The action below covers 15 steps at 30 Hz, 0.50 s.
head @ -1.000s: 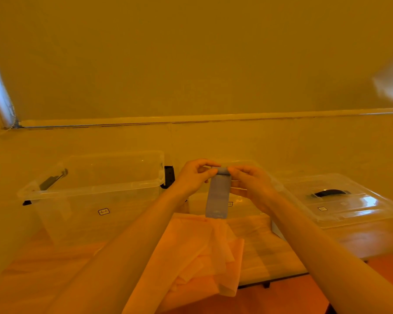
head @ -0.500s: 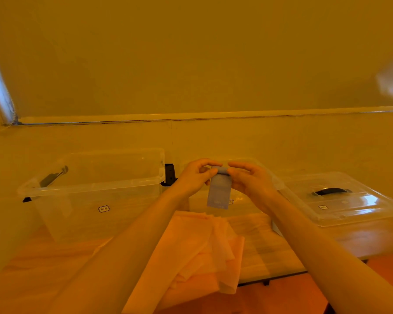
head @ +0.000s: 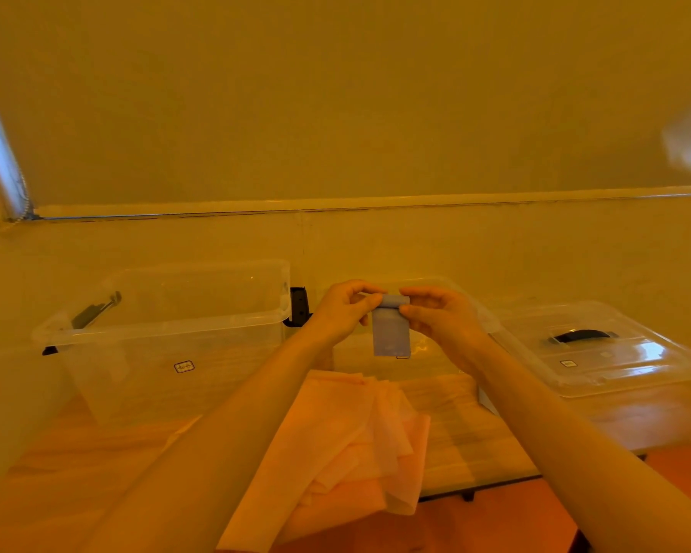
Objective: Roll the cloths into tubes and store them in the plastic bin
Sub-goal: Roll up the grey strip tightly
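Blue-grey thin cloth strip [head: 391,333] hangs in the air above the pale orange cloth pile [head: 348,445], its rolled top pinched between my left hand [head: 346,309] and right hand [head: 435,317], so the tail can wind up freely.

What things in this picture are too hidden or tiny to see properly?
Head view only:
- Small label on the clear plastic bin: print too small to read.
- Middle clear bin: contents hidden by both hands and the grey-blue cloth strip.
- Pale orange cloth pile: number of cloths unclear, forearms cover it.
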### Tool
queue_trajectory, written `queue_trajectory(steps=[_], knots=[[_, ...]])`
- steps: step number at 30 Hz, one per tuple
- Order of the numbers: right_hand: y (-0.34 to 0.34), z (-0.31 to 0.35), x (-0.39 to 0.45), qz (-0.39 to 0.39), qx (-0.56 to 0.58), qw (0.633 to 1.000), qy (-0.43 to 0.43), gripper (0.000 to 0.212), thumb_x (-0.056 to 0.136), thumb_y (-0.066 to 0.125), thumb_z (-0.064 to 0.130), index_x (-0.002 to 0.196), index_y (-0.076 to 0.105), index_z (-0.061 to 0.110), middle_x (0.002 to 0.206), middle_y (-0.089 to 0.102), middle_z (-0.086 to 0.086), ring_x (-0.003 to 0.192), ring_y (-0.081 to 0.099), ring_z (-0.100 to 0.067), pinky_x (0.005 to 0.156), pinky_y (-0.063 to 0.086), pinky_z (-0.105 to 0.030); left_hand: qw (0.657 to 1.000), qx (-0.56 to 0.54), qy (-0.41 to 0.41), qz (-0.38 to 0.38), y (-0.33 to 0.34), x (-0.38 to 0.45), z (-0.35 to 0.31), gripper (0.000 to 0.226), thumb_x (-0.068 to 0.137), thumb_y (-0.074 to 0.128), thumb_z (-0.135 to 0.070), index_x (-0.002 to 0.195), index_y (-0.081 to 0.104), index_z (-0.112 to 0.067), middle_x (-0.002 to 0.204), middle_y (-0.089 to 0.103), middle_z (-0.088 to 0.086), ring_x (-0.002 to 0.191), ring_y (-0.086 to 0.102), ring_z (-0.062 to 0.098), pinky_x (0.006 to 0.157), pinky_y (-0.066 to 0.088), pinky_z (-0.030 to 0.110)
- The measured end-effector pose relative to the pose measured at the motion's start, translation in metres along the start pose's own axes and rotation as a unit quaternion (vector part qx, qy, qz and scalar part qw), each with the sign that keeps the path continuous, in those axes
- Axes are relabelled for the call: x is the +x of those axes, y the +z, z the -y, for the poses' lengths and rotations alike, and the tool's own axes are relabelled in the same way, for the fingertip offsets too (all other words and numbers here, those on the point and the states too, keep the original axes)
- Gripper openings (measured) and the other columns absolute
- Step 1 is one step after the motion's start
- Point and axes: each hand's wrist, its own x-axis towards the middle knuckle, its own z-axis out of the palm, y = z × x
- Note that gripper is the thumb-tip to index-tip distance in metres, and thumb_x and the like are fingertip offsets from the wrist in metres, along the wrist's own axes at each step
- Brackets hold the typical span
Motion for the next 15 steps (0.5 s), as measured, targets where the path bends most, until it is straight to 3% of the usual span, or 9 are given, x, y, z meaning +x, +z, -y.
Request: queue_trajectory(steps=[5,10,15], knots=[[0.0002,-0.0001,0.0020,-0.018,-0.012,1.000,0.020,0.020,0.088,0.065,0.016,0.104,0.064,0.004,0.100,0.068,-0.016,0.087,0.069,-0.025,0.067,0.056,-0.029,1.000,-0.006,0.027,0.005,-0.0008,-0.0021,-0.0011,0.022,0.093,0.056,-0.010,0.114,0.062,-0.004,0.075,0.058,0.001,0.045,0.049,-0.006,0.043,0.034,0.007],[-0.0002,0.0006,0.0022,-0.024,0.002,1.000,-0.002,0.014,0.086,0.066,0.008,0.100,0.065,0.010,0.097,0.068,-0.013,0.087,0.067,-0.022,0.068,0.055,-0.029,0.999,-0.009,-0.033,0.029,-0.0008,-0.0029,-0.0032,0.022,0.096,0.052,-0.025,0.116,0.059,-0.017,0.080,0.059,-0.004,0.056,0.048,0.003,0.048,0.035,0.015],[-0.0001,0.0019,-0.0008,-0.006,-0.001,1.000,-0.010,0.022,0.085,0.064,0.001,0.105,0.063,0.010,0.104,0.067,-0.014,0.097,0.065,-0.025,0.076,0.057,-0.031,0.999,-0.007,-0.039,0.020,0.0008,-0.0002,-0.0009,0.022,0.098,0.047,-0.024,0.108,0.061,-0.011,0.075,0.056,-0.002,0.055,0.047,0.005,0.044,0.033,0.014]])
